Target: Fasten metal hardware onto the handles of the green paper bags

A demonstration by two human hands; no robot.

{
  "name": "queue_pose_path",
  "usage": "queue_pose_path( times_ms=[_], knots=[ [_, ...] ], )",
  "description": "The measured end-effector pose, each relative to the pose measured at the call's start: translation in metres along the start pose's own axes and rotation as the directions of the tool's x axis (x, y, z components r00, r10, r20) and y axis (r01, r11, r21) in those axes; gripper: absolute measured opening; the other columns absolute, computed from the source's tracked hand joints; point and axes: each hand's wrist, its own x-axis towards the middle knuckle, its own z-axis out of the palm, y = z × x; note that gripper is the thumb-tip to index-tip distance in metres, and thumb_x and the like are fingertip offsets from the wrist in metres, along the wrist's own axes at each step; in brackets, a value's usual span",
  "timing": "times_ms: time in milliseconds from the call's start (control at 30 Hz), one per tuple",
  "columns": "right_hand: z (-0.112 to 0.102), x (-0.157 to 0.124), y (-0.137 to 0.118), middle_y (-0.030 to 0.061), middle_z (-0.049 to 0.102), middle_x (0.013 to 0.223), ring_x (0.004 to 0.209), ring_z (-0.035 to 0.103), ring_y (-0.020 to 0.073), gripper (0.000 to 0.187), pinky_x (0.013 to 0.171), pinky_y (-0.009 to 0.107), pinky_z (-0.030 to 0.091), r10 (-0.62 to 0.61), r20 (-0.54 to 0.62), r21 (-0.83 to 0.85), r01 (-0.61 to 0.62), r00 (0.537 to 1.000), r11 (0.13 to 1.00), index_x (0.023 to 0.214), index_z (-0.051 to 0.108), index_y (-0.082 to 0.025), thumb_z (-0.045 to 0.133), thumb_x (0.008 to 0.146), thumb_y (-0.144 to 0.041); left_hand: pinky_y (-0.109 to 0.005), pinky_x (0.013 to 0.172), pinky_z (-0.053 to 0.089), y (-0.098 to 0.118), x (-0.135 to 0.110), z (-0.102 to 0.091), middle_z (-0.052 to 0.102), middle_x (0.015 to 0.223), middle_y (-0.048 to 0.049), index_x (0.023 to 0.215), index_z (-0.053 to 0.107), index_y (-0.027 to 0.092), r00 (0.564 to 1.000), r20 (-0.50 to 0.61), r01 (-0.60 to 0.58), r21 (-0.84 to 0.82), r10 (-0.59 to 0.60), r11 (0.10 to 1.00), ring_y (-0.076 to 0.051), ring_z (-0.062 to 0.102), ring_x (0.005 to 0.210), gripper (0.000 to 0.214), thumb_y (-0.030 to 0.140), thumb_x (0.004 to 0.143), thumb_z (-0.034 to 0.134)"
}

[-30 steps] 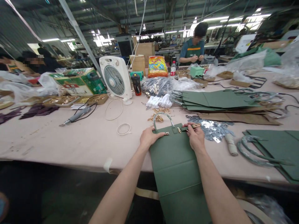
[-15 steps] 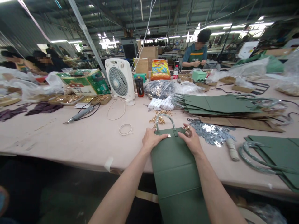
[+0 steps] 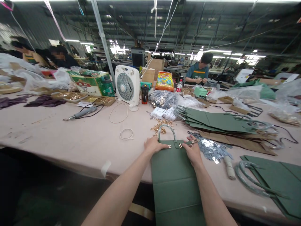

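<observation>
A green leather bag panel (image 3: pixel 175 179) is laid across the near edge of the surface (image 3: pixel 70 135), its looped handle (image 3: pixel 166 133) standing toward the far side. The panel's top edge is pressed by the open left hand (image 3: pixel 154 146), while a narrow strap with a metal tip (image 3: pixel 191 142) is pinched by the right hand (image 3: pixel 192 153). Loose silver metal pieces (image 3: pixel 207 147) lie just beside the right hand.

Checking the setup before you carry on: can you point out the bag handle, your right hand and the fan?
Bag handle (image 3: pixel 166 126): head view, top of its arc.
Right hand (image 3: pixel 193 151): head view, back of the hand.
Fan (image 3: pixel 125 87): head view, centre of the grille.
</observation>
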Motion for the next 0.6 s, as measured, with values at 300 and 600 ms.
queue_pose_path(
  times_ms=[300, 600],
  knots=[
    [-0.002, 0.017, -0.053, 0.0061, 0.075, 0.116, 0.117, 0.065, 0.0356, 0.067, 0.111, 0.052, 0.042, 0.007, 0.491, -0.3, 0.162, 0.871, 0.94, 0.112, 0.077, -0.026, 0.094, 0.052, -0.05, -0.042, 0.09, 0.049, -0.007, -0.023, 0.006, 0.075, 0.091, -0.012, 0.086, 0.077, 0.023, 0.992, -0.082, -0.087, 0.061, 0.092, 0.994, -0.037, 0.065, 0.106, 0.067, 0.084, 0.058, 0.076],
    [0.018, 0.02, -0.057, 0.0054, 0.072, 0.087, 0.087, 0.067, 0.0318, 0.04, 0.08, 0.04, 0.05, -0.069, 0.424, -0.441, 0.272, 0.903, 0.855, 0.08, 0.074, -0.024, 0.091, 0.053, -0.048, -0.037, 0.082, 0.05, -0.013, -0.026, 0.005, 0.075, 0.095, -0.0105, 0.099, 0.08, 0.024, 0.985, -0.108, -0.134, 0.017, 0.135, 0.991, -0.032, 0.068, 0.098, 0.073, 0.086, 0.062, 0.073]
  ],
)
